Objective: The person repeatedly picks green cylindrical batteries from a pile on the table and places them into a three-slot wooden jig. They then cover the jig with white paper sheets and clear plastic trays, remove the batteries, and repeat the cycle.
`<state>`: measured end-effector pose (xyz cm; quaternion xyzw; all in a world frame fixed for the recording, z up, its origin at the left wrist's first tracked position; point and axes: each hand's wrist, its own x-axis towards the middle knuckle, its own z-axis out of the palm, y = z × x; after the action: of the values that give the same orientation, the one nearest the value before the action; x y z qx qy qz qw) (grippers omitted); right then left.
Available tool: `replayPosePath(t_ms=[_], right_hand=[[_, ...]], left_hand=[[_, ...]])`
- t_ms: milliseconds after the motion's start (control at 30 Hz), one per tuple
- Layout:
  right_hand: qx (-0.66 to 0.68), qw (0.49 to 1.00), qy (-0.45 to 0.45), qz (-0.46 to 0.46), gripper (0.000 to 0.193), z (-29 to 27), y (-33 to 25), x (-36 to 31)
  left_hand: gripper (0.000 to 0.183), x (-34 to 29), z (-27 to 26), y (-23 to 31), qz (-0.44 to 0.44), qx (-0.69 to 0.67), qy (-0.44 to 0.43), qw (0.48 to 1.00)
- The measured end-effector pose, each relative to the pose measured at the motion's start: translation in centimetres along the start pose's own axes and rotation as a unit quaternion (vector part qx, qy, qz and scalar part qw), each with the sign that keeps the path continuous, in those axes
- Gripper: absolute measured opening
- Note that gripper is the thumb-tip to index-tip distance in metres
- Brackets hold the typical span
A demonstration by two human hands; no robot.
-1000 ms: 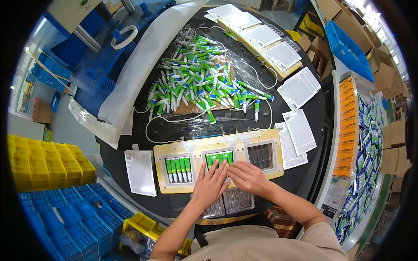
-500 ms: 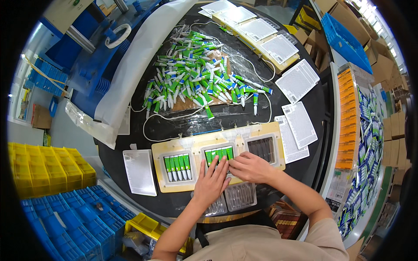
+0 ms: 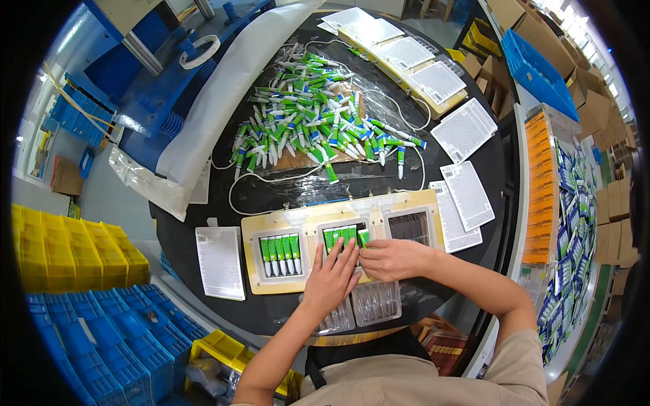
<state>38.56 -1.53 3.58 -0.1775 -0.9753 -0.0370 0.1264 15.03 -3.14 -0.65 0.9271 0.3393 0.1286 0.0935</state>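
A cream-coloured fixture (image 3: 308, 216) with three windows lies in front of me. Its left window holds a row of small green-and-white tubes (image 3: 280, 249), caps toward me. Over the middle window my left hand (image 3: 328, 279) lies with fingers stretched out, resting on the green tubes (image 3: 338, 235) there and hiding their lower ends. Just beside it, my right hand (image 3: 391, 260) is closed, fingertips pinching one tube (image 3: 363, 237) at that window's right side. A narrow dark gap parts this tube from the others. In the right window sits a clear blister tray (image 3: 409, 229) without tubes.
Beyond the fixture is a large heap of loose tubes (image 3: 305, 115), with a white cord (image 3: 267, 179) looping round it. Printed cards (image 3: 220, 264) lie left and right. Clear blister trays (image 3: 376, 302) rest near my body. A second fixture with cards (image 3: 437, 82) stands at far right.
The tube at my right fingertips has moved slightly right, and a gap has opened beside it. My left hand stays on the middle window. The whole view has shifted a little.
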Motion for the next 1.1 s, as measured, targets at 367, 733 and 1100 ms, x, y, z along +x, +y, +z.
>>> replayPosePath(t_ms=[367,733,1100], right_hand=[[0.125,0.977,0.087,0.152,0.029,-0.1,-1.2,-1.1],[0.108,0.920,0.102,0.362,0.030,1.5,-2.0,-0.3],[-0.004,0.722,0.018,0.692,0.033,2.3,11.0,-3.9]], left_hand=[[0.059,0.0,-0.3,0.0,-0.012,-0.015,-0.020,1.000],[0.063,0.4,-1.8,0.2,-0.016,-0.031,-0.058,0.998],[0.038,19.7,0.7,-5.2,-0.076,-0.115,0.176,0.975]])
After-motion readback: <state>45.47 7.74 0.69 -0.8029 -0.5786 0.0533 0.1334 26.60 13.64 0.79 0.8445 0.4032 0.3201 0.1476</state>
